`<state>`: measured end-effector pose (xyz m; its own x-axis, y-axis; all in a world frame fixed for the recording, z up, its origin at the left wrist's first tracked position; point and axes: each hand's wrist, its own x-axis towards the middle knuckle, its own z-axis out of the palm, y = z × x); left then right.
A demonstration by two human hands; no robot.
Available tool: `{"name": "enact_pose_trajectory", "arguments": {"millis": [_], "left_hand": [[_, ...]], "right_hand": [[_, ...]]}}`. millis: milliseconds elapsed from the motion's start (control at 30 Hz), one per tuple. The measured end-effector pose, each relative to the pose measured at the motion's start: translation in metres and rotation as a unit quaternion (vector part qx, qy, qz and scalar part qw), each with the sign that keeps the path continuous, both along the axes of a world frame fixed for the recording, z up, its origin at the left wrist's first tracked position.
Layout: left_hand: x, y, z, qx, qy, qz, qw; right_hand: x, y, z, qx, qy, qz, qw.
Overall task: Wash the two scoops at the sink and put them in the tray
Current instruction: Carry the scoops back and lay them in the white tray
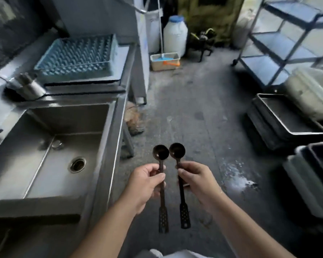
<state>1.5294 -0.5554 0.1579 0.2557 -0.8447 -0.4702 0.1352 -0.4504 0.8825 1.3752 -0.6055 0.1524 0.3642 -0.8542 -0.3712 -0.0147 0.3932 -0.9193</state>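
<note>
I hold two dark long-handled scoops side by side over the floor, bowls pointing away from me. My left hand (146,180) grips the handle of the left scoop (160,152). My right hand (198,178) grips the handle of the right scoop (177,150). Their perforated handle ends hang below my hands. The steel sink (50,120) lies to the left, its basin dry-looking with a round drain (78,164). Beyond the sink a blue pegged tray (76,56) rests on the counter.
A faucet (27,86) sits at the sink's back left corner. Dark tubs (285,118) and bins are stacked on the floor at right, below a metal shelf rack (280,41). A white jug (175,34) and a mop bucket (165,61) stand ahead. A wet patch (239,181) marks the floor.
</note>
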Motion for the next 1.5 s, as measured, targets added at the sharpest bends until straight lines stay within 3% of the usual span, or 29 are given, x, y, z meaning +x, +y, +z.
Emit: {"name": "enact_pose_trajectory", "arguments": {"millis": [200,400,633,900,1333,1500], "left_hand": [[-0.145,-0.026,0.004,-0.001,0.005,-0.156,0.988],[-0.314,-0.015,0.002,0.036,0.044,-0.299,0.953],[-0.489,0.008,-0.003,0.041,0.04,-0.484,0.873],[-0.633,0.024,-0.009,0.057,0.04,-0.632,0.772],[-0.82,-0.103,-0.015,0.058,0.038,-0.729,0.681],[-0.885,-0.147,-0.013,0.036,0.028,-0.726,0.686]], "right_hand": [[-0.154,0.022,0.009,0.003,0.035,-0.136,0.99],[-0.318,0.078,0.012,0.025,0.045,-0.276,0.96],[-0.466,0.161,0.011,0.039,0.037,-0.456,0.888],[-0.563,0.218,0.006,0.071,0.034,-0.608,0.79],[-0.718,0.107,-0.007,0.091,0.046,-0.709,0.698],[-0.77,0.058,-0.007,0.077,0.02,-0.734,0.674]]}}
